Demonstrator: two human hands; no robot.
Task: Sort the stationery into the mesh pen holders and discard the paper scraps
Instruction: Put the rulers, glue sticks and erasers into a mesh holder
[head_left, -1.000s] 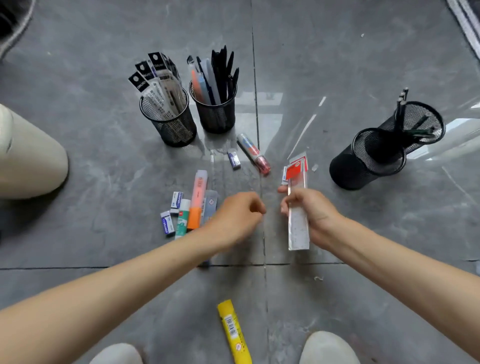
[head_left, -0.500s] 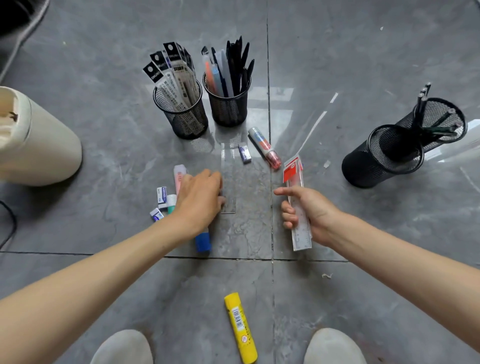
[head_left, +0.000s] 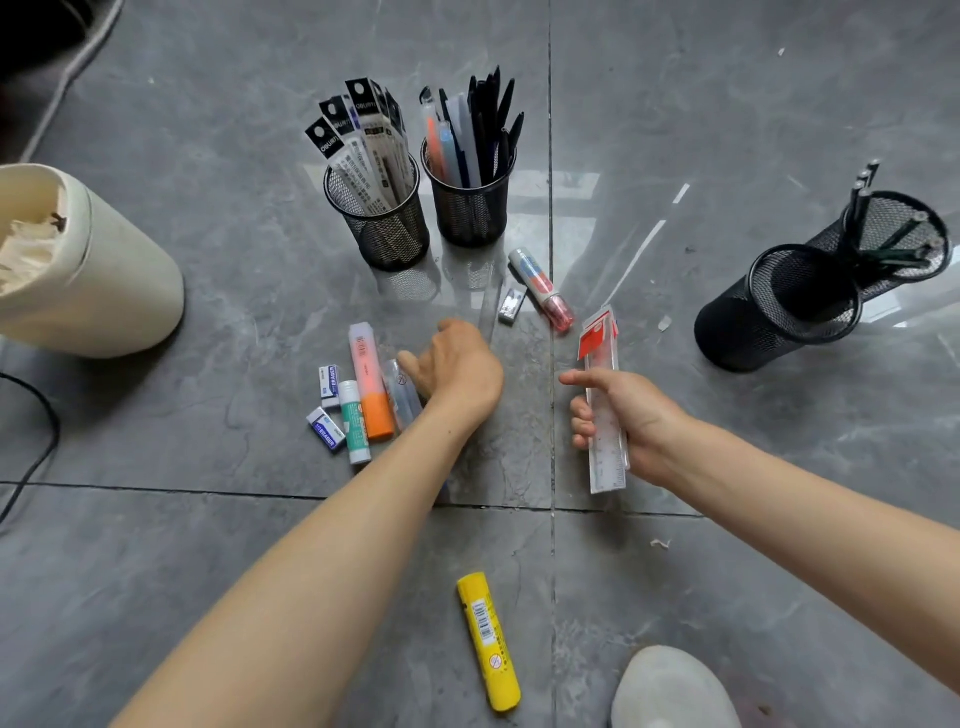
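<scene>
My right hand (head_left: 631, 423) grips a clear packaged ruler (head_left: 605, 457) with a red label, holding it off the floor. My left hand (head_left: 460, 371) is down on the floor tile, thumb out to the left; its fingers bend over the near end of a transparent ruler (head_left: 487, 312) and their tips are hidden. Left of it lie an orange highlighter (head_left: 370, 384), a translucent marker (head_left: 404, 392), a green glue stick (head_left: 356, 423) and two erasers (head_left: 329, 379). Mesh holders with refill packs (head_left: 382, 234) and pens (head_left: 470, 210) stand behind. Paper scraps (head_left: 664, 325) lie on the floor.
At the right stand an empty mesh holder (head_left: 769, 322) and one with pencils (head_left: 893, 228). A cream bin (head_left: 104, 280) with paper stands at the left. A yellow glue stick (head_left: 488, 642), a pink-capped pen (head_left: 543, 288), a small box (head_left: 511, 304) and a shoe (head_left: 670, 691) are nearby.
My left hand moved from near my right hand to the highlighter group, then right onto the transparent ruler. My right hand kept hold of the packaged ruler.
</scene>
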